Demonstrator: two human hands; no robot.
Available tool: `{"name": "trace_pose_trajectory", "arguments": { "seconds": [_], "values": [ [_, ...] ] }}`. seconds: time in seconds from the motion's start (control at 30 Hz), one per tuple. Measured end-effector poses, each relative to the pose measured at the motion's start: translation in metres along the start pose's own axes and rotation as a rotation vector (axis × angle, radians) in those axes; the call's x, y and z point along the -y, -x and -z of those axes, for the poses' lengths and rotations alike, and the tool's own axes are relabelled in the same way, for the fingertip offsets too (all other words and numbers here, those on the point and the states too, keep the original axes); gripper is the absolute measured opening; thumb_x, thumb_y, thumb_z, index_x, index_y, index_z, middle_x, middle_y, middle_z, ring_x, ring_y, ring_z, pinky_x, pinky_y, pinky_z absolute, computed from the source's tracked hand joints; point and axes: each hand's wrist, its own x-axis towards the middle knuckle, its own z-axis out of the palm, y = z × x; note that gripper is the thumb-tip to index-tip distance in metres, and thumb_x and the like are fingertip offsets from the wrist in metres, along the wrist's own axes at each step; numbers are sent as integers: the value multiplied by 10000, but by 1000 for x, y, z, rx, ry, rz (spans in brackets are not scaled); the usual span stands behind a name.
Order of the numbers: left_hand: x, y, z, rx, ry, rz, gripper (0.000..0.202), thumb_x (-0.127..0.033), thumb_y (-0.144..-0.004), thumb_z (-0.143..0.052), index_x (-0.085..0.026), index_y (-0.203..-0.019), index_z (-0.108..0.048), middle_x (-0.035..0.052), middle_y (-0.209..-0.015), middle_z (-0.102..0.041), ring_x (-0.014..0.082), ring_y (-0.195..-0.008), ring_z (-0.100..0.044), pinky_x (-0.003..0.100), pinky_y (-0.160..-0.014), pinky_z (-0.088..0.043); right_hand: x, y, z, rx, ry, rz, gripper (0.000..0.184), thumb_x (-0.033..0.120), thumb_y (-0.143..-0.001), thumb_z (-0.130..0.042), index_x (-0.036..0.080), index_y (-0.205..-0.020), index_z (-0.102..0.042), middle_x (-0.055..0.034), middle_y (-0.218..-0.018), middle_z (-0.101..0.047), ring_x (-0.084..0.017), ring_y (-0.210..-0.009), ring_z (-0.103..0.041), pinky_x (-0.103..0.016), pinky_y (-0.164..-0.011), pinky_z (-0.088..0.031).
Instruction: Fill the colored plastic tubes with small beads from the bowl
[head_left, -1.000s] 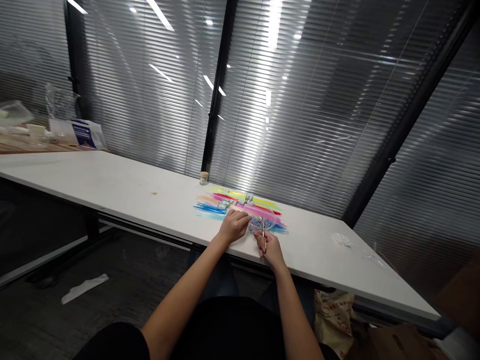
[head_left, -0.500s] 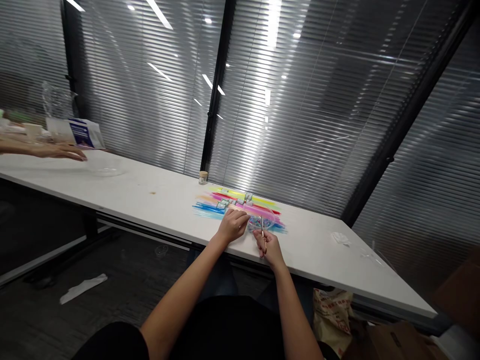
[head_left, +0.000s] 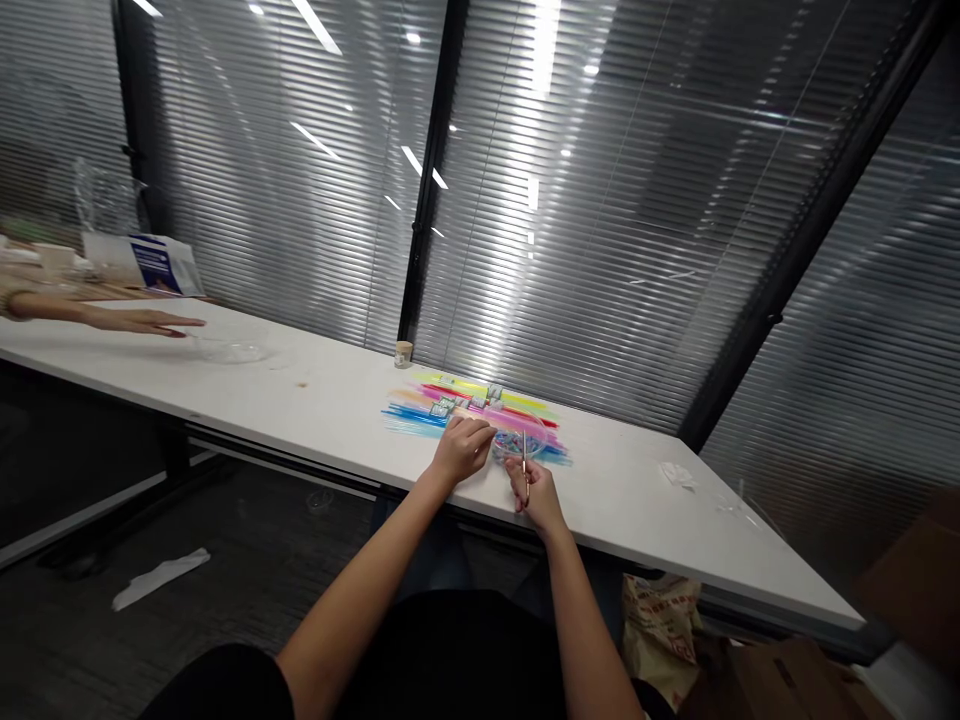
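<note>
Bundles of coloured straws [head_left: 480, 408], yellow, pink, red and blue, lie side by side on the white table [head_left: 315, 395]. A clear dish [head_left: 519, 441] with small coloured pieces sits on them. My left hand [head_left: 463, 447] is closed, its fingers pinched on something thin at the dish's left edge that I cannot make out. My right hand [head_left: 534, 490] is closed around small scissors [head_left: 525, 468], whose blades point up toward the dish.
A small beige cup [head_left: 404, 353] stands behind the straws. Another person's hand [head_left: 142, 322] reaches in from the far left beside a clear dish [head_left: 229, 349]. A blue-and-white packet [head_left: 154, 264] and clutter lie behind it. Crumpled plastic [head_left: 679, 474] lies at the right.
Another person's arm has come in from the left and slid a clear dish rightward along the table. My own hands have barely moved.
</note>
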Motion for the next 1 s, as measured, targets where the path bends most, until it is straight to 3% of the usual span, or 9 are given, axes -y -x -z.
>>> {"name": "trace_pose_trajectory", "arguments": {
  "seconds": [0.13, 0.4, 1.0],
  "values": [
    [0, 0, 0, 0, -1, 4, 185, -149, -877, -493, -199, -934, -663, 51, -889, -706, 171, -766, -627, 324, -725, -434, 1, 0, 1, 15, 17, 4, 670, 615, -768, -601, 46, -1120, -628, 85, -407, -388, -96, -313, -353, -223, -349, -259],
    [-1, 0, 1, -8, 6, -19, 182, -148, -879, -500, -198, -965, -653, 51, -909, -701, 169, -770, -623, 320, -717, -428, -3, -2, 3, 23, -86, -14, 599, 662, -736, -614, 100, -931, -679, 74, -458, -391, -84, -308, -363, -216, -326, -238],
    [-3, -2, 1, 37, 28, -108, 219, -115, -871, -486, -195, -981, -658, 50, -874, -707, 163, -792, -646, 312, -719, -444, -1, -1, 2, 38, -25, -3, 541, 632, -750, -626, 119, -916, -663, 71, -415, -404, -97, -310, -353, -225, -352, -222]
  ]
}}
